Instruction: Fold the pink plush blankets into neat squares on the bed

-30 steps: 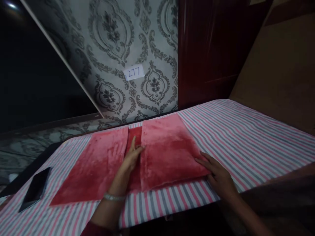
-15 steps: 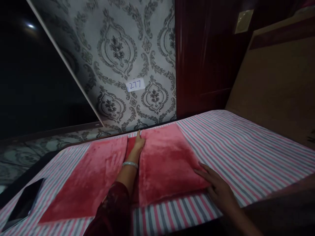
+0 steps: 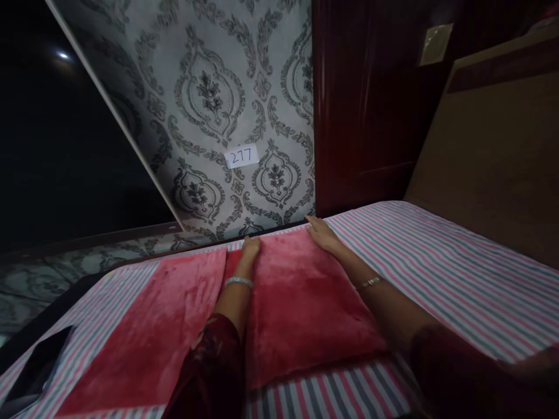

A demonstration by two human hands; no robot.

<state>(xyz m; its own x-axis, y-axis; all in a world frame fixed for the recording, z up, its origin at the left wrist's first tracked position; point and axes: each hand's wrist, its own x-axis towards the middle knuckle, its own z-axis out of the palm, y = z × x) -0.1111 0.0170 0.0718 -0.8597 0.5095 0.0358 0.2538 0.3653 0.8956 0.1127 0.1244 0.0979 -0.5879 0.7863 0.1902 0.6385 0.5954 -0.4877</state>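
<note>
A red plush cloth [image 3: 301,308] lies on a striped pink, grey and white sheet. Its left panel [image 3: 144,326] and right panel are folded towards each other, with a darker strip between them. My left hand [image 3: 251,249], a bangle on its wrist, is closed on the far inner corner of the right panel. At that panel's far right corner, my right hand [image 3: 322,234] touches the edge with fingers stretched out towards the wall. A thin bracelet circles this wrist. My forearms partly cover the cloth.
A dark phone or tablet [image 3: 39,364] rests on the sheet at the lower left. A large black screen [image 3: 78,139] leans in at the left. Behind are patterned wallpaper with a "277" paper label [image 3: 241,156], a dark red panel [image 3: 362,110] and a brown board [image 3: 493,157].
My right hand has moved from the near right edge of the cloth up to its far right corner. My left hand stays at the far inner corner, its fingers now more curled.
</note>
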